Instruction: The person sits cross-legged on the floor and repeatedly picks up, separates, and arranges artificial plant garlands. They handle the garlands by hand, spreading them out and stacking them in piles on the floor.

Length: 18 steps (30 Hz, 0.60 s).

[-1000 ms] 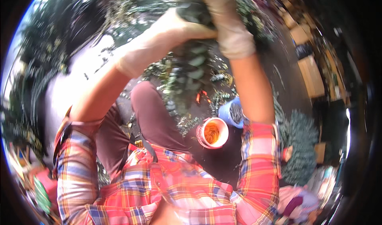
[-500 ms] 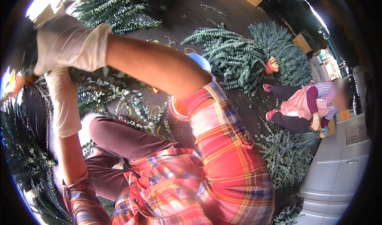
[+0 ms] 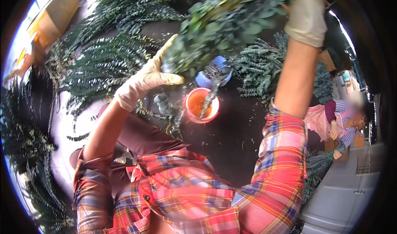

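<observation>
My right hand (image 3: 307, 17), in a whitish glove, is raised at the upper right, its fingers partly cut off by the picture's top. It grips the end of a leafy eucalyptus bunch (image 3: 231, 27), which stretches leftward, blurred. Left of the bunch's tip is my left hand (image 3: 147, 79), gloved too, with thumb and fingers spread and nothing in it. Below the bunch stands a pink bucket (image 3: 190, 115), orange inside, with a thin grey-green sprig leaning in it. Just behind it is a blue container (image 3: 202, 80) with dark stuff in it.
Piles of eucalyptus branches (image 3: 111, 58) lie on the dark floor (image 3: 235, 151) at left and far left. Another pile (image 3: 258, 66) is at right. A co-worker in a pink apron (image 3: 316, 120) sits at right, holding greenery, near a grey cabinet (image 3: 343, 192). A cardboard box (image 3: 62, 10) is far left.
My right arm has swung from the far left to the upper right, bringing the eucalyptus bunch. My left hand has moved right, away from the right hand, and is spread. The buckets are now uncovered.
</observation>
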{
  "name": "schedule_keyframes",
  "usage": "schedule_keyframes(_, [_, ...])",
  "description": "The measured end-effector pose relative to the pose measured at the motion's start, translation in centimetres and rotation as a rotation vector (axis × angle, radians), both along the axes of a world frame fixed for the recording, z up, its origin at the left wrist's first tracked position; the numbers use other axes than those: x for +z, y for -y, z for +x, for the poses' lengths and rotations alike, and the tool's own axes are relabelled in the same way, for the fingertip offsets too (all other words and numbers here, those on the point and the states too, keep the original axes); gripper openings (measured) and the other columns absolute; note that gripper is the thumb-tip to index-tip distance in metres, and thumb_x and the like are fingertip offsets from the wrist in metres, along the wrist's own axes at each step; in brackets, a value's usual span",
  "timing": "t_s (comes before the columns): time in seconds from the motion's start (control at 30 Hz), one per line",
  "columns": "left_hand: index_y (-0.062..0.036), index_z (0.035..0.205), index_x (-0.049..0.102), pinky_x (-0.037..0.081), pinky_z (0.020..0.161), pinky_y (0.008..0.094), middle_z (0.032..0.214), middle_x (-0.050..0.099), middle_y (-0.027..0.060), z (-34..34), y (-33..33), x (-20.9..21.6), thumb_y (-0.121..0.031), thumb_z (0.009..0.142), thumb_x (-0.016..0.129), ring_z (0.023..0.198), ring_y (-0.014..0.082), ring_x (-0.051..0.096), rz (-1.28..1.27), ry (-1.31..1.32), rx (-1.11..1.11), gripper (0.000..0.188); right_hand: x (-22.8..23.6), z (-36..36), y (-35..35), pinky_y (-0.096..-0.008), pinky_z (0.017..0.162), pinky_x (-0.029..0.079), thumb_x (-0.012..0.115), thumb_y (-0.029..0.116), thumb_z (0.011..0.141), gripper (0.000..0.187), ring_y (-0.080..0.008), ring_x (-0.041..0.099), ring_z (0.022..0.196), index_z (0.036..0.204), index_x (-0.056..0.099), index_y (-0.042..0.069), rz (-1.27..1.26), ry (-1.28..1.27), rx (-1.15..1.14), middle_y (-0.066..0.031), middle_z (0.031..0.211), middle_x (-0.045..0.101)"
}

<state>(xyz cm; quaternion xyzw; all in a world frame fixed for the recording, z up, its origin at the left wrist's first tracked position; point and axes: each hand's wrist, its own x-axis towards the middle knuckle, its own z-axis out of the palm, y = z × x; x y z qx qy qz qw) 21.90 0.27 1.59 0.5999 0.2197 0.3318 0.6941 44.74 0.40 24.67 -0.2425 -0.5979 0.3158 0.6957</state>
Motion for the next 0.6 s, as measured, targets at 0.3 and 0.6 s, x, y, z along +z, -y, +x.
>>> schedule_keyframes(0.3, [-0.0231, 0.15, 0.009, 0.032, 0.106, 0.0456, 0.149, 0.027, 0.0103, -5.0, 0.5, -7.0, -0.01, 0.062, 0.083, 0.135, 0.0316, 0.029, 0.042, -0.076, 0.386, 0.116, 1.2, 5.3, -2.7, -0.0282, 0.066, 0.051, 0.065, 0.024, 0.084, 0.021, -0.0149, 0.061, 0.068, 0.095, 0.066, 0.006, 0.195, -0.093, 0.113, -0.0025, 0.077, 0.065])
schedule_keyframes(0.6, [-0.0085, 0.138, 0.042, 0.049, 0.08, 0.0294, 0.104, 0.067, 0.0069, -2.5, 5.3, -12.0, -0.037, 0.095, 0.053, 0.087, 0.0136, 0.062, -0.125, -0.313, -0.044, 0.053, 1.2, 9.5, -3.8, -0.0286, 0.07, 0.05, 0.069, 0.022, 0.078, 0.02, -0.0148, 0.061, 0.071, 0.088, 0.068, 0.004, 0.247, 0.05, -0.125, -0.0036, 0.08, 0.067])
